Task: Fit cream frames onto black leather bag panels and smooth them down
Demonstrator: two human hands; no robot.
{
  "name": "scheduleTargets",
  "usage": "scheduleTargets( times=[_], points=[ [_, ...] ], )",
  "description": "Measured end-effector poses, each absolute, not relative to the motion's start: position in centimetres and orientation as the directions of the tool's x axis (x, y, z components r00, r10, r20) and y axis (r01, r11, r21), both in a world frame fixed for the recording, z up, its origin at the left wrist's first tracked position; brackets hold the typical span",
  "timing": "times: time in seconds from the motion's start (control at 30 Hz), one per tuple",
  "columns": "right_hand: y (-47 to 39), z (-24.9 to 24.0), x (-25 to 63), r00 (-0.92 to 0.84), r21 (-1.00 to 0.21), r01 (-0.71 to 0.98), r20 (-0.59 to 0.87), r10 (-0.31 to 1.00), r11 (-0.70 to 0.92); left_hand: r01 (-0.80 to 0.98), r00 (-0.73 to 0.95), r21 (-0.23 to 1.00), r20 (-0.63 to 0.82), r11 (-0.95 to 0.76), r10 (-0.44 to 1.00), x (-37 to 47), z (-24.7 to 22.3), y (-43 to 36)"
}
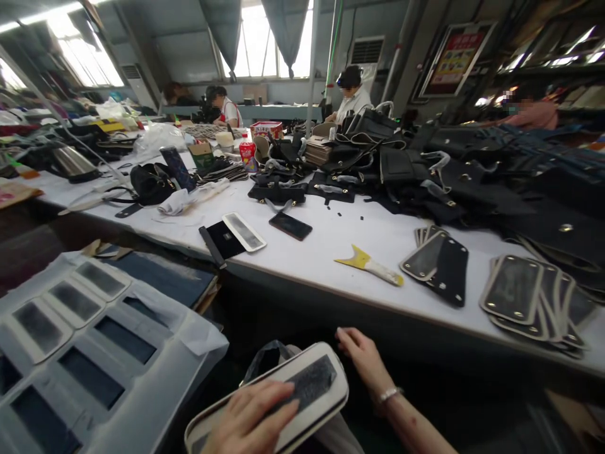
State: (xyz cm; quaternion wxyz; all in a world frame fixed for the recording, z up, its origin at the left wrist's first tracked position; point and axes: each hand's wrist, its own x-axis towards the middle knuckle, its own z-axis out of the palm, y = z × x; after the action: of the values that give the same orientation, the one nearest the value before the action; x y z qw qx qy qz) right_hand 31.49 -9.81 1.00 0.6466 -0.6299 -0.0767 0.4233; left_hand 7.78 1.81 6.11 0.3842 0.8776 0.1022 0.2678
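Across my lap lies a long, cream-rimmed bag piece (314,378) with rounded corners, a dark speckled panel in its middle and a dark edge line. My left hand (255,416) holds it from above, its fingers across the panel; part of that hand is cut off by the lower edge. Just off the piece's right end is my right hand (359,353), a bracelet on its wrist. Its fingers are bent together in a pinch, and whatever they hold is too small to make out. A clear plastic loop (271,353) shows behind the piece.
At left, a covered stack (179,353) bears several cream-framed panels (66,302). On the white table (302,265) lie a phone (290,225), a yellow scraper-like tool (371,265) and dark panels (513,290). Black bags (411,170) are piled behind. Co-workers sit farther back.
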Motion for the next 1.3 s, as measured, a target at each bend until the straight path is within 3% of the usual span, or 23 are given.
scheduleTargets(
  times=[0.07,0.13,0.2,0.27,0.43,0.57,0.67,0.8,0.97,1.07,1.13,1.23,1.3],
  points=[
    [-10.1,-1.6,30.4,0.461,-0.777,-0.594,-0.54,0.704,-0.207,-0.123,0.885,0.578,0.432,-0.807,0.175,11.0,6.6,1.5],
    [-9.6,-3.2,28.5,0.285,-0.659,-0.715,-0.581,0.762,-0.234,-0.118,0.881,0.376,0.466,-0.919,0.077,13.6,6.5,1.0],
    [-9.0,-3.9,27.1,0.157,-0.548,-0.804,-0.567,0.809,-0.229,-0.062,0.862,0.244,0.501,-0.968,0.071,15.0,6.1,0.6],
    [-8.4,-4.4,26.4,0.077,-0.457,-0.864,-0.534,0.842,-0.211,-0.022,0.835,0.197,0.543,-0.98,0.09,15.5,5.5,0.4],
    [-8.5,-5.5,26.9,-0.037,-0.298,-0.935,-0.458,0.888,-0.192,-0.001,0.832,0.197,0.544,-0.98,0.108,15.2,5.5,0.4],
    [-9.0,-5.8,27.7,-0.055,-0.252,-0.951,-0.44,0.896,-0.182,-0.001,0.868,0.2,0.487,-0.98,0.098,15.6,6.1,0.1],
    [-9.0,-5.6,27.6,0.0,-0.292,-0.944,-0.465,0.885,-0.154,-0.004,0.916,0.229,0.391,-0.973,0.089,15.9,6.3,0.2],
    [-8.9,-5.6,26.9,0.149,-0.433,-0.895,-0.526,0.837,-0.112,0.02,0.982,0.351,0.167,-0.936,0.084,16.0,7.1,0.3],
    [-10.6,-5.3,28.1,0.435,-0.691,-0.71,-0.58,0.689,-0.133,0.136,0.99,0.472,-0.1,-0.871,0.1,16.2,9.2,0.2],
    [-12.9,-2.5,29.5,0.598,-0.839,-0.515,-0.498,0.628,-0.175,0.184,0.983,0.554,-0.108,-0.812,0.149,16.7,10.2,0.9],
    [-14.1,0.4,29.8,0.628,-0.926,-0.243,-0.376,0.681,-0.287,0.197,0.978,0.554,-0.055,-0.809,0.201,17.4,10.5,1.7],
    [-14.7,4.4,29.3,0.564,-0.873,0.223,-0.248,0.787,-0.434,0.173,0.979,0.525,0.002,-0.833,0.205,18.9,10.3,3.0],
    [-14.2,5.9,28.8,0.544,-0.815,0.332,-0.246,0.802,-0.475,0.141,0.99,0.568,-0.059,-0.811,0.131,20.0,9.8,3.8]
  ],
)
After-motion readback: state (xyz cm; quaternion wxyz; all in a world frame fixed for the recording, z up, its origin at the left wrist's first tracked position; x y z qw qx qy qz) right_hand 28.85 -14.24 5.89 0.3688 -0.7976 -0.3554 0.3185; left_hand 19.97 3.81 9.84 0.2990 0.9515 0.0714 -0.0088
